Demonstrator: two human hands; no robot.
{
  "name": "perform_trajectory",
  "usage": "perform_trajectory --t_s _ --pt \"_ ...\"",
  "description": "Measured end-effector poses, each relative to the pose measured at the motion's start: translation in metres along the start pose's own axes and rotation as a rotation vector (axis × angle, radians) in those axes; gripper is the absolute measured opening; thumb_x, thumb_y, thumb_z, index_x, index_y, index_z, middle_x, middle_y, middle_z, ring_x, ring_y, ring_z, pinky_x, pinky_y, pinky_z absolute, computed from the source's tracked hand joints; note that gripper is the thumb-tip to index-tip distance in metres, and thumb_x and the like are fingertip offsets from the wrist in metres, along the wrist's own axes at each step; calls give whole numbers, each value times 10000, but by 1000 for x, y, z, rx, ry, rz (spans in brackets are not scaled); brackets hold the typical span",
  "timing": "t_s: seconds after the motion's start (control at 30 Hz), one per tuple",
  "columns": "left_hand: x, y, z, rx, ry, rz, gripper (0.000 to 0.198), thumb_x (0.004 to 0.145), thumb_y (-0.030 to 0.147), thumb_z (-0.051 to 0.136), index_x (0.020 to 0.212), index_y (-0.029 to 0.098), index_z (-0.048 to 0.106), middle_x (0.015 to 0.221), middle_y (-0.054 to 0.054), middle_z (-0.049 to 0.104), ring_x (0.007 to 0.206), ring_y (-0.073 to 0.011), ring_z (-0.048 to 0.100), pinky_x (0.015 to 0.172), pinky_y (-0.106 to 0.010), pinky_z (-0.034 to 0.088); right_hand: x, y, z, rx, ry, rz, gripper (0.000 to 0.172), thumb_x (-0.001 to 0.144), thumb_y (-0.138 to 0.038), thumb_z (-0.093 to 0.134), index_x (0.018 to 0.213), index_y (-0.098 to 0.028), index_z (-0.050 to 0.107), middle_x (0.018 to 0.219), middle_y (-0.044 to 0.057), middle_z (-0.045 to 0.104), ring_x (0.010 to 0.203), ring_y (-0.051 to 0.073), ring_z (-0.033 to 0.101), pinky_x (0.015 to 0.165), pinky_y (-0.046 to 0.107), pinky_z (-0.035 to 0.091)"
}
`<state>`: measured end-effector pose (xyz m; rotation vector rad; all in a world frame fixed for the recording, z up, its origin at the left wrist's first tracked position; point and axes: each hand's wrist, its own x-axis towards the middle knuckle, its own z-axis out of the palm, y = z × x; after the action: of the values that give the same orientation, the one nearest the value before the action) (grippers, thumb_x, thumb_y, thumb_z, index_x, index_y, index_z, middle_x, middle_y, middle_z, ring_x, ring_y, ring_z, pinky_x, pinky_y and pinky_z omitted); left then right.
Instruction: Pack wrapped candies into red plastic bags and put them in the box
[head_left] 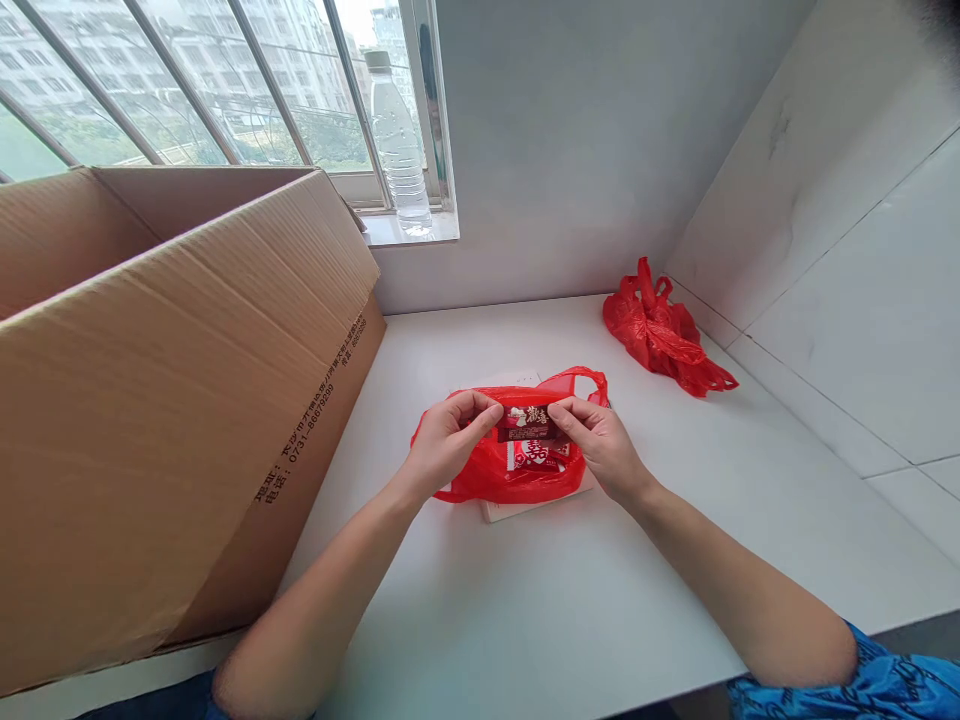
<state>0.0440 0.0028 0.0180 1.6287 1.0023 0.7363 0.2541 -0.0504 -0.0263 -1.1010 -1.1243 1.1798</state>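
Observation:
My left hand and my right hand pinch the two ends of a small dark red packet with light printing, held just above an open red plastic bag. Inside the bag lies a red and white packet. The bag rests on a flat white box or card on the white table. Both hands have their fingers closed on the small packet.
A large open cardboard box fills the left side of the table. A second, crumpled red plastic bag lies at the back right near the tiled wall. A clear water bottle stands on the window sill.

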Motion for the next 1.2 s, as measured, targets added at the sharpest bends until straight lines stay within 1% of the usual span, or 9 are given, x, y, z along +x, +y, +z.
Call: perform_trajectory --t_s 0.1,0.23,0.37,0.43,0.53,0.73,0.83,1.0,1.2 --pt "1 2 -17 235 -12 2 339 936 503 533 857 191 637 831 -16 687 748 -152 608 645 -239 449 1 -2 -8 -269 54 -121 320 953 -504 542 966 -229 706 924 32 738 746 178 695 718 323 577" --pt "1 3 -31 665 -66 -67 287 961 392 459 863 226 670 836 -8 701 738 -173 610 579 -249 390 5 3 -14 -678 106 -291 225 983 -343 517 1127 -258 666 985 27 756 813 201 706 748 348 556" --pt "1 -3 -26 1020 -4 -25 249 953 320 454 1001 257 690 1005 -22 710 826 -201 640 559 -264 362 11 18 -15 -1022 -35 -482 257 966 -160 475 1122 -224 670 1064 45 746 955 235 673 828 392 535" --pt "2 -6 -20 1050 -7 38 254 963 333 450 1069 271 672 1093 -10 696 858 -194 649 568 -264 375 14 26 -16 -1141 -106 -506 263 948 -148 506 1154 -204 660 1092 63 736 995 252 646 840 407 533" --pt "2 -10 -15 1029 -75 108 249 971 350 450 1079 279 663 1143 6 685 915 -191 656 595 -260 403 19 32 -18 -1272 -120 -486 272 939 -222 573 1199 -191 646 1105 84 723 997 269 614 776 397 539" --pt "5 -23 -15 1086 -125 134 266 983 315 428 1124 260 648 1083 -16 707 955 -211 659 628 -279 430 24 32 -17 -1375 -137 -463 276 942 -259 587 1207 -206 641 1081 81 719 963 270 598 686 380 523" --pt "5 -24 -16 1104 -101 148 271 976 294 437 1168 267 626 1104 -7 704 937 -205 663 624 -280 434 22 29 -16 -1344 -127 -485 275 931 -196 579 1198 -197 644 1048 71 723 952 261 616 724 377 522" --pt "5 -18 -15 1106 -16 153 281 983 291 431 1190 299 621 1189 31 693 943 -193 672 605 -276 427 17 21 -16 -1187 -16 -530 326 931 -71 485 1181 -206 644 1069 40 734 930 210 666 783 341 519" --pt "5 -12 -13 1056 50 142 256 987 270 436 1122 302 650 1143 56 722 914 -174 681 575 -255 398 16 25 -18 -1326 -27 -466 227 889 -202 643 1114 -175 660 1006 85 742 927 282 667 821 423 500"
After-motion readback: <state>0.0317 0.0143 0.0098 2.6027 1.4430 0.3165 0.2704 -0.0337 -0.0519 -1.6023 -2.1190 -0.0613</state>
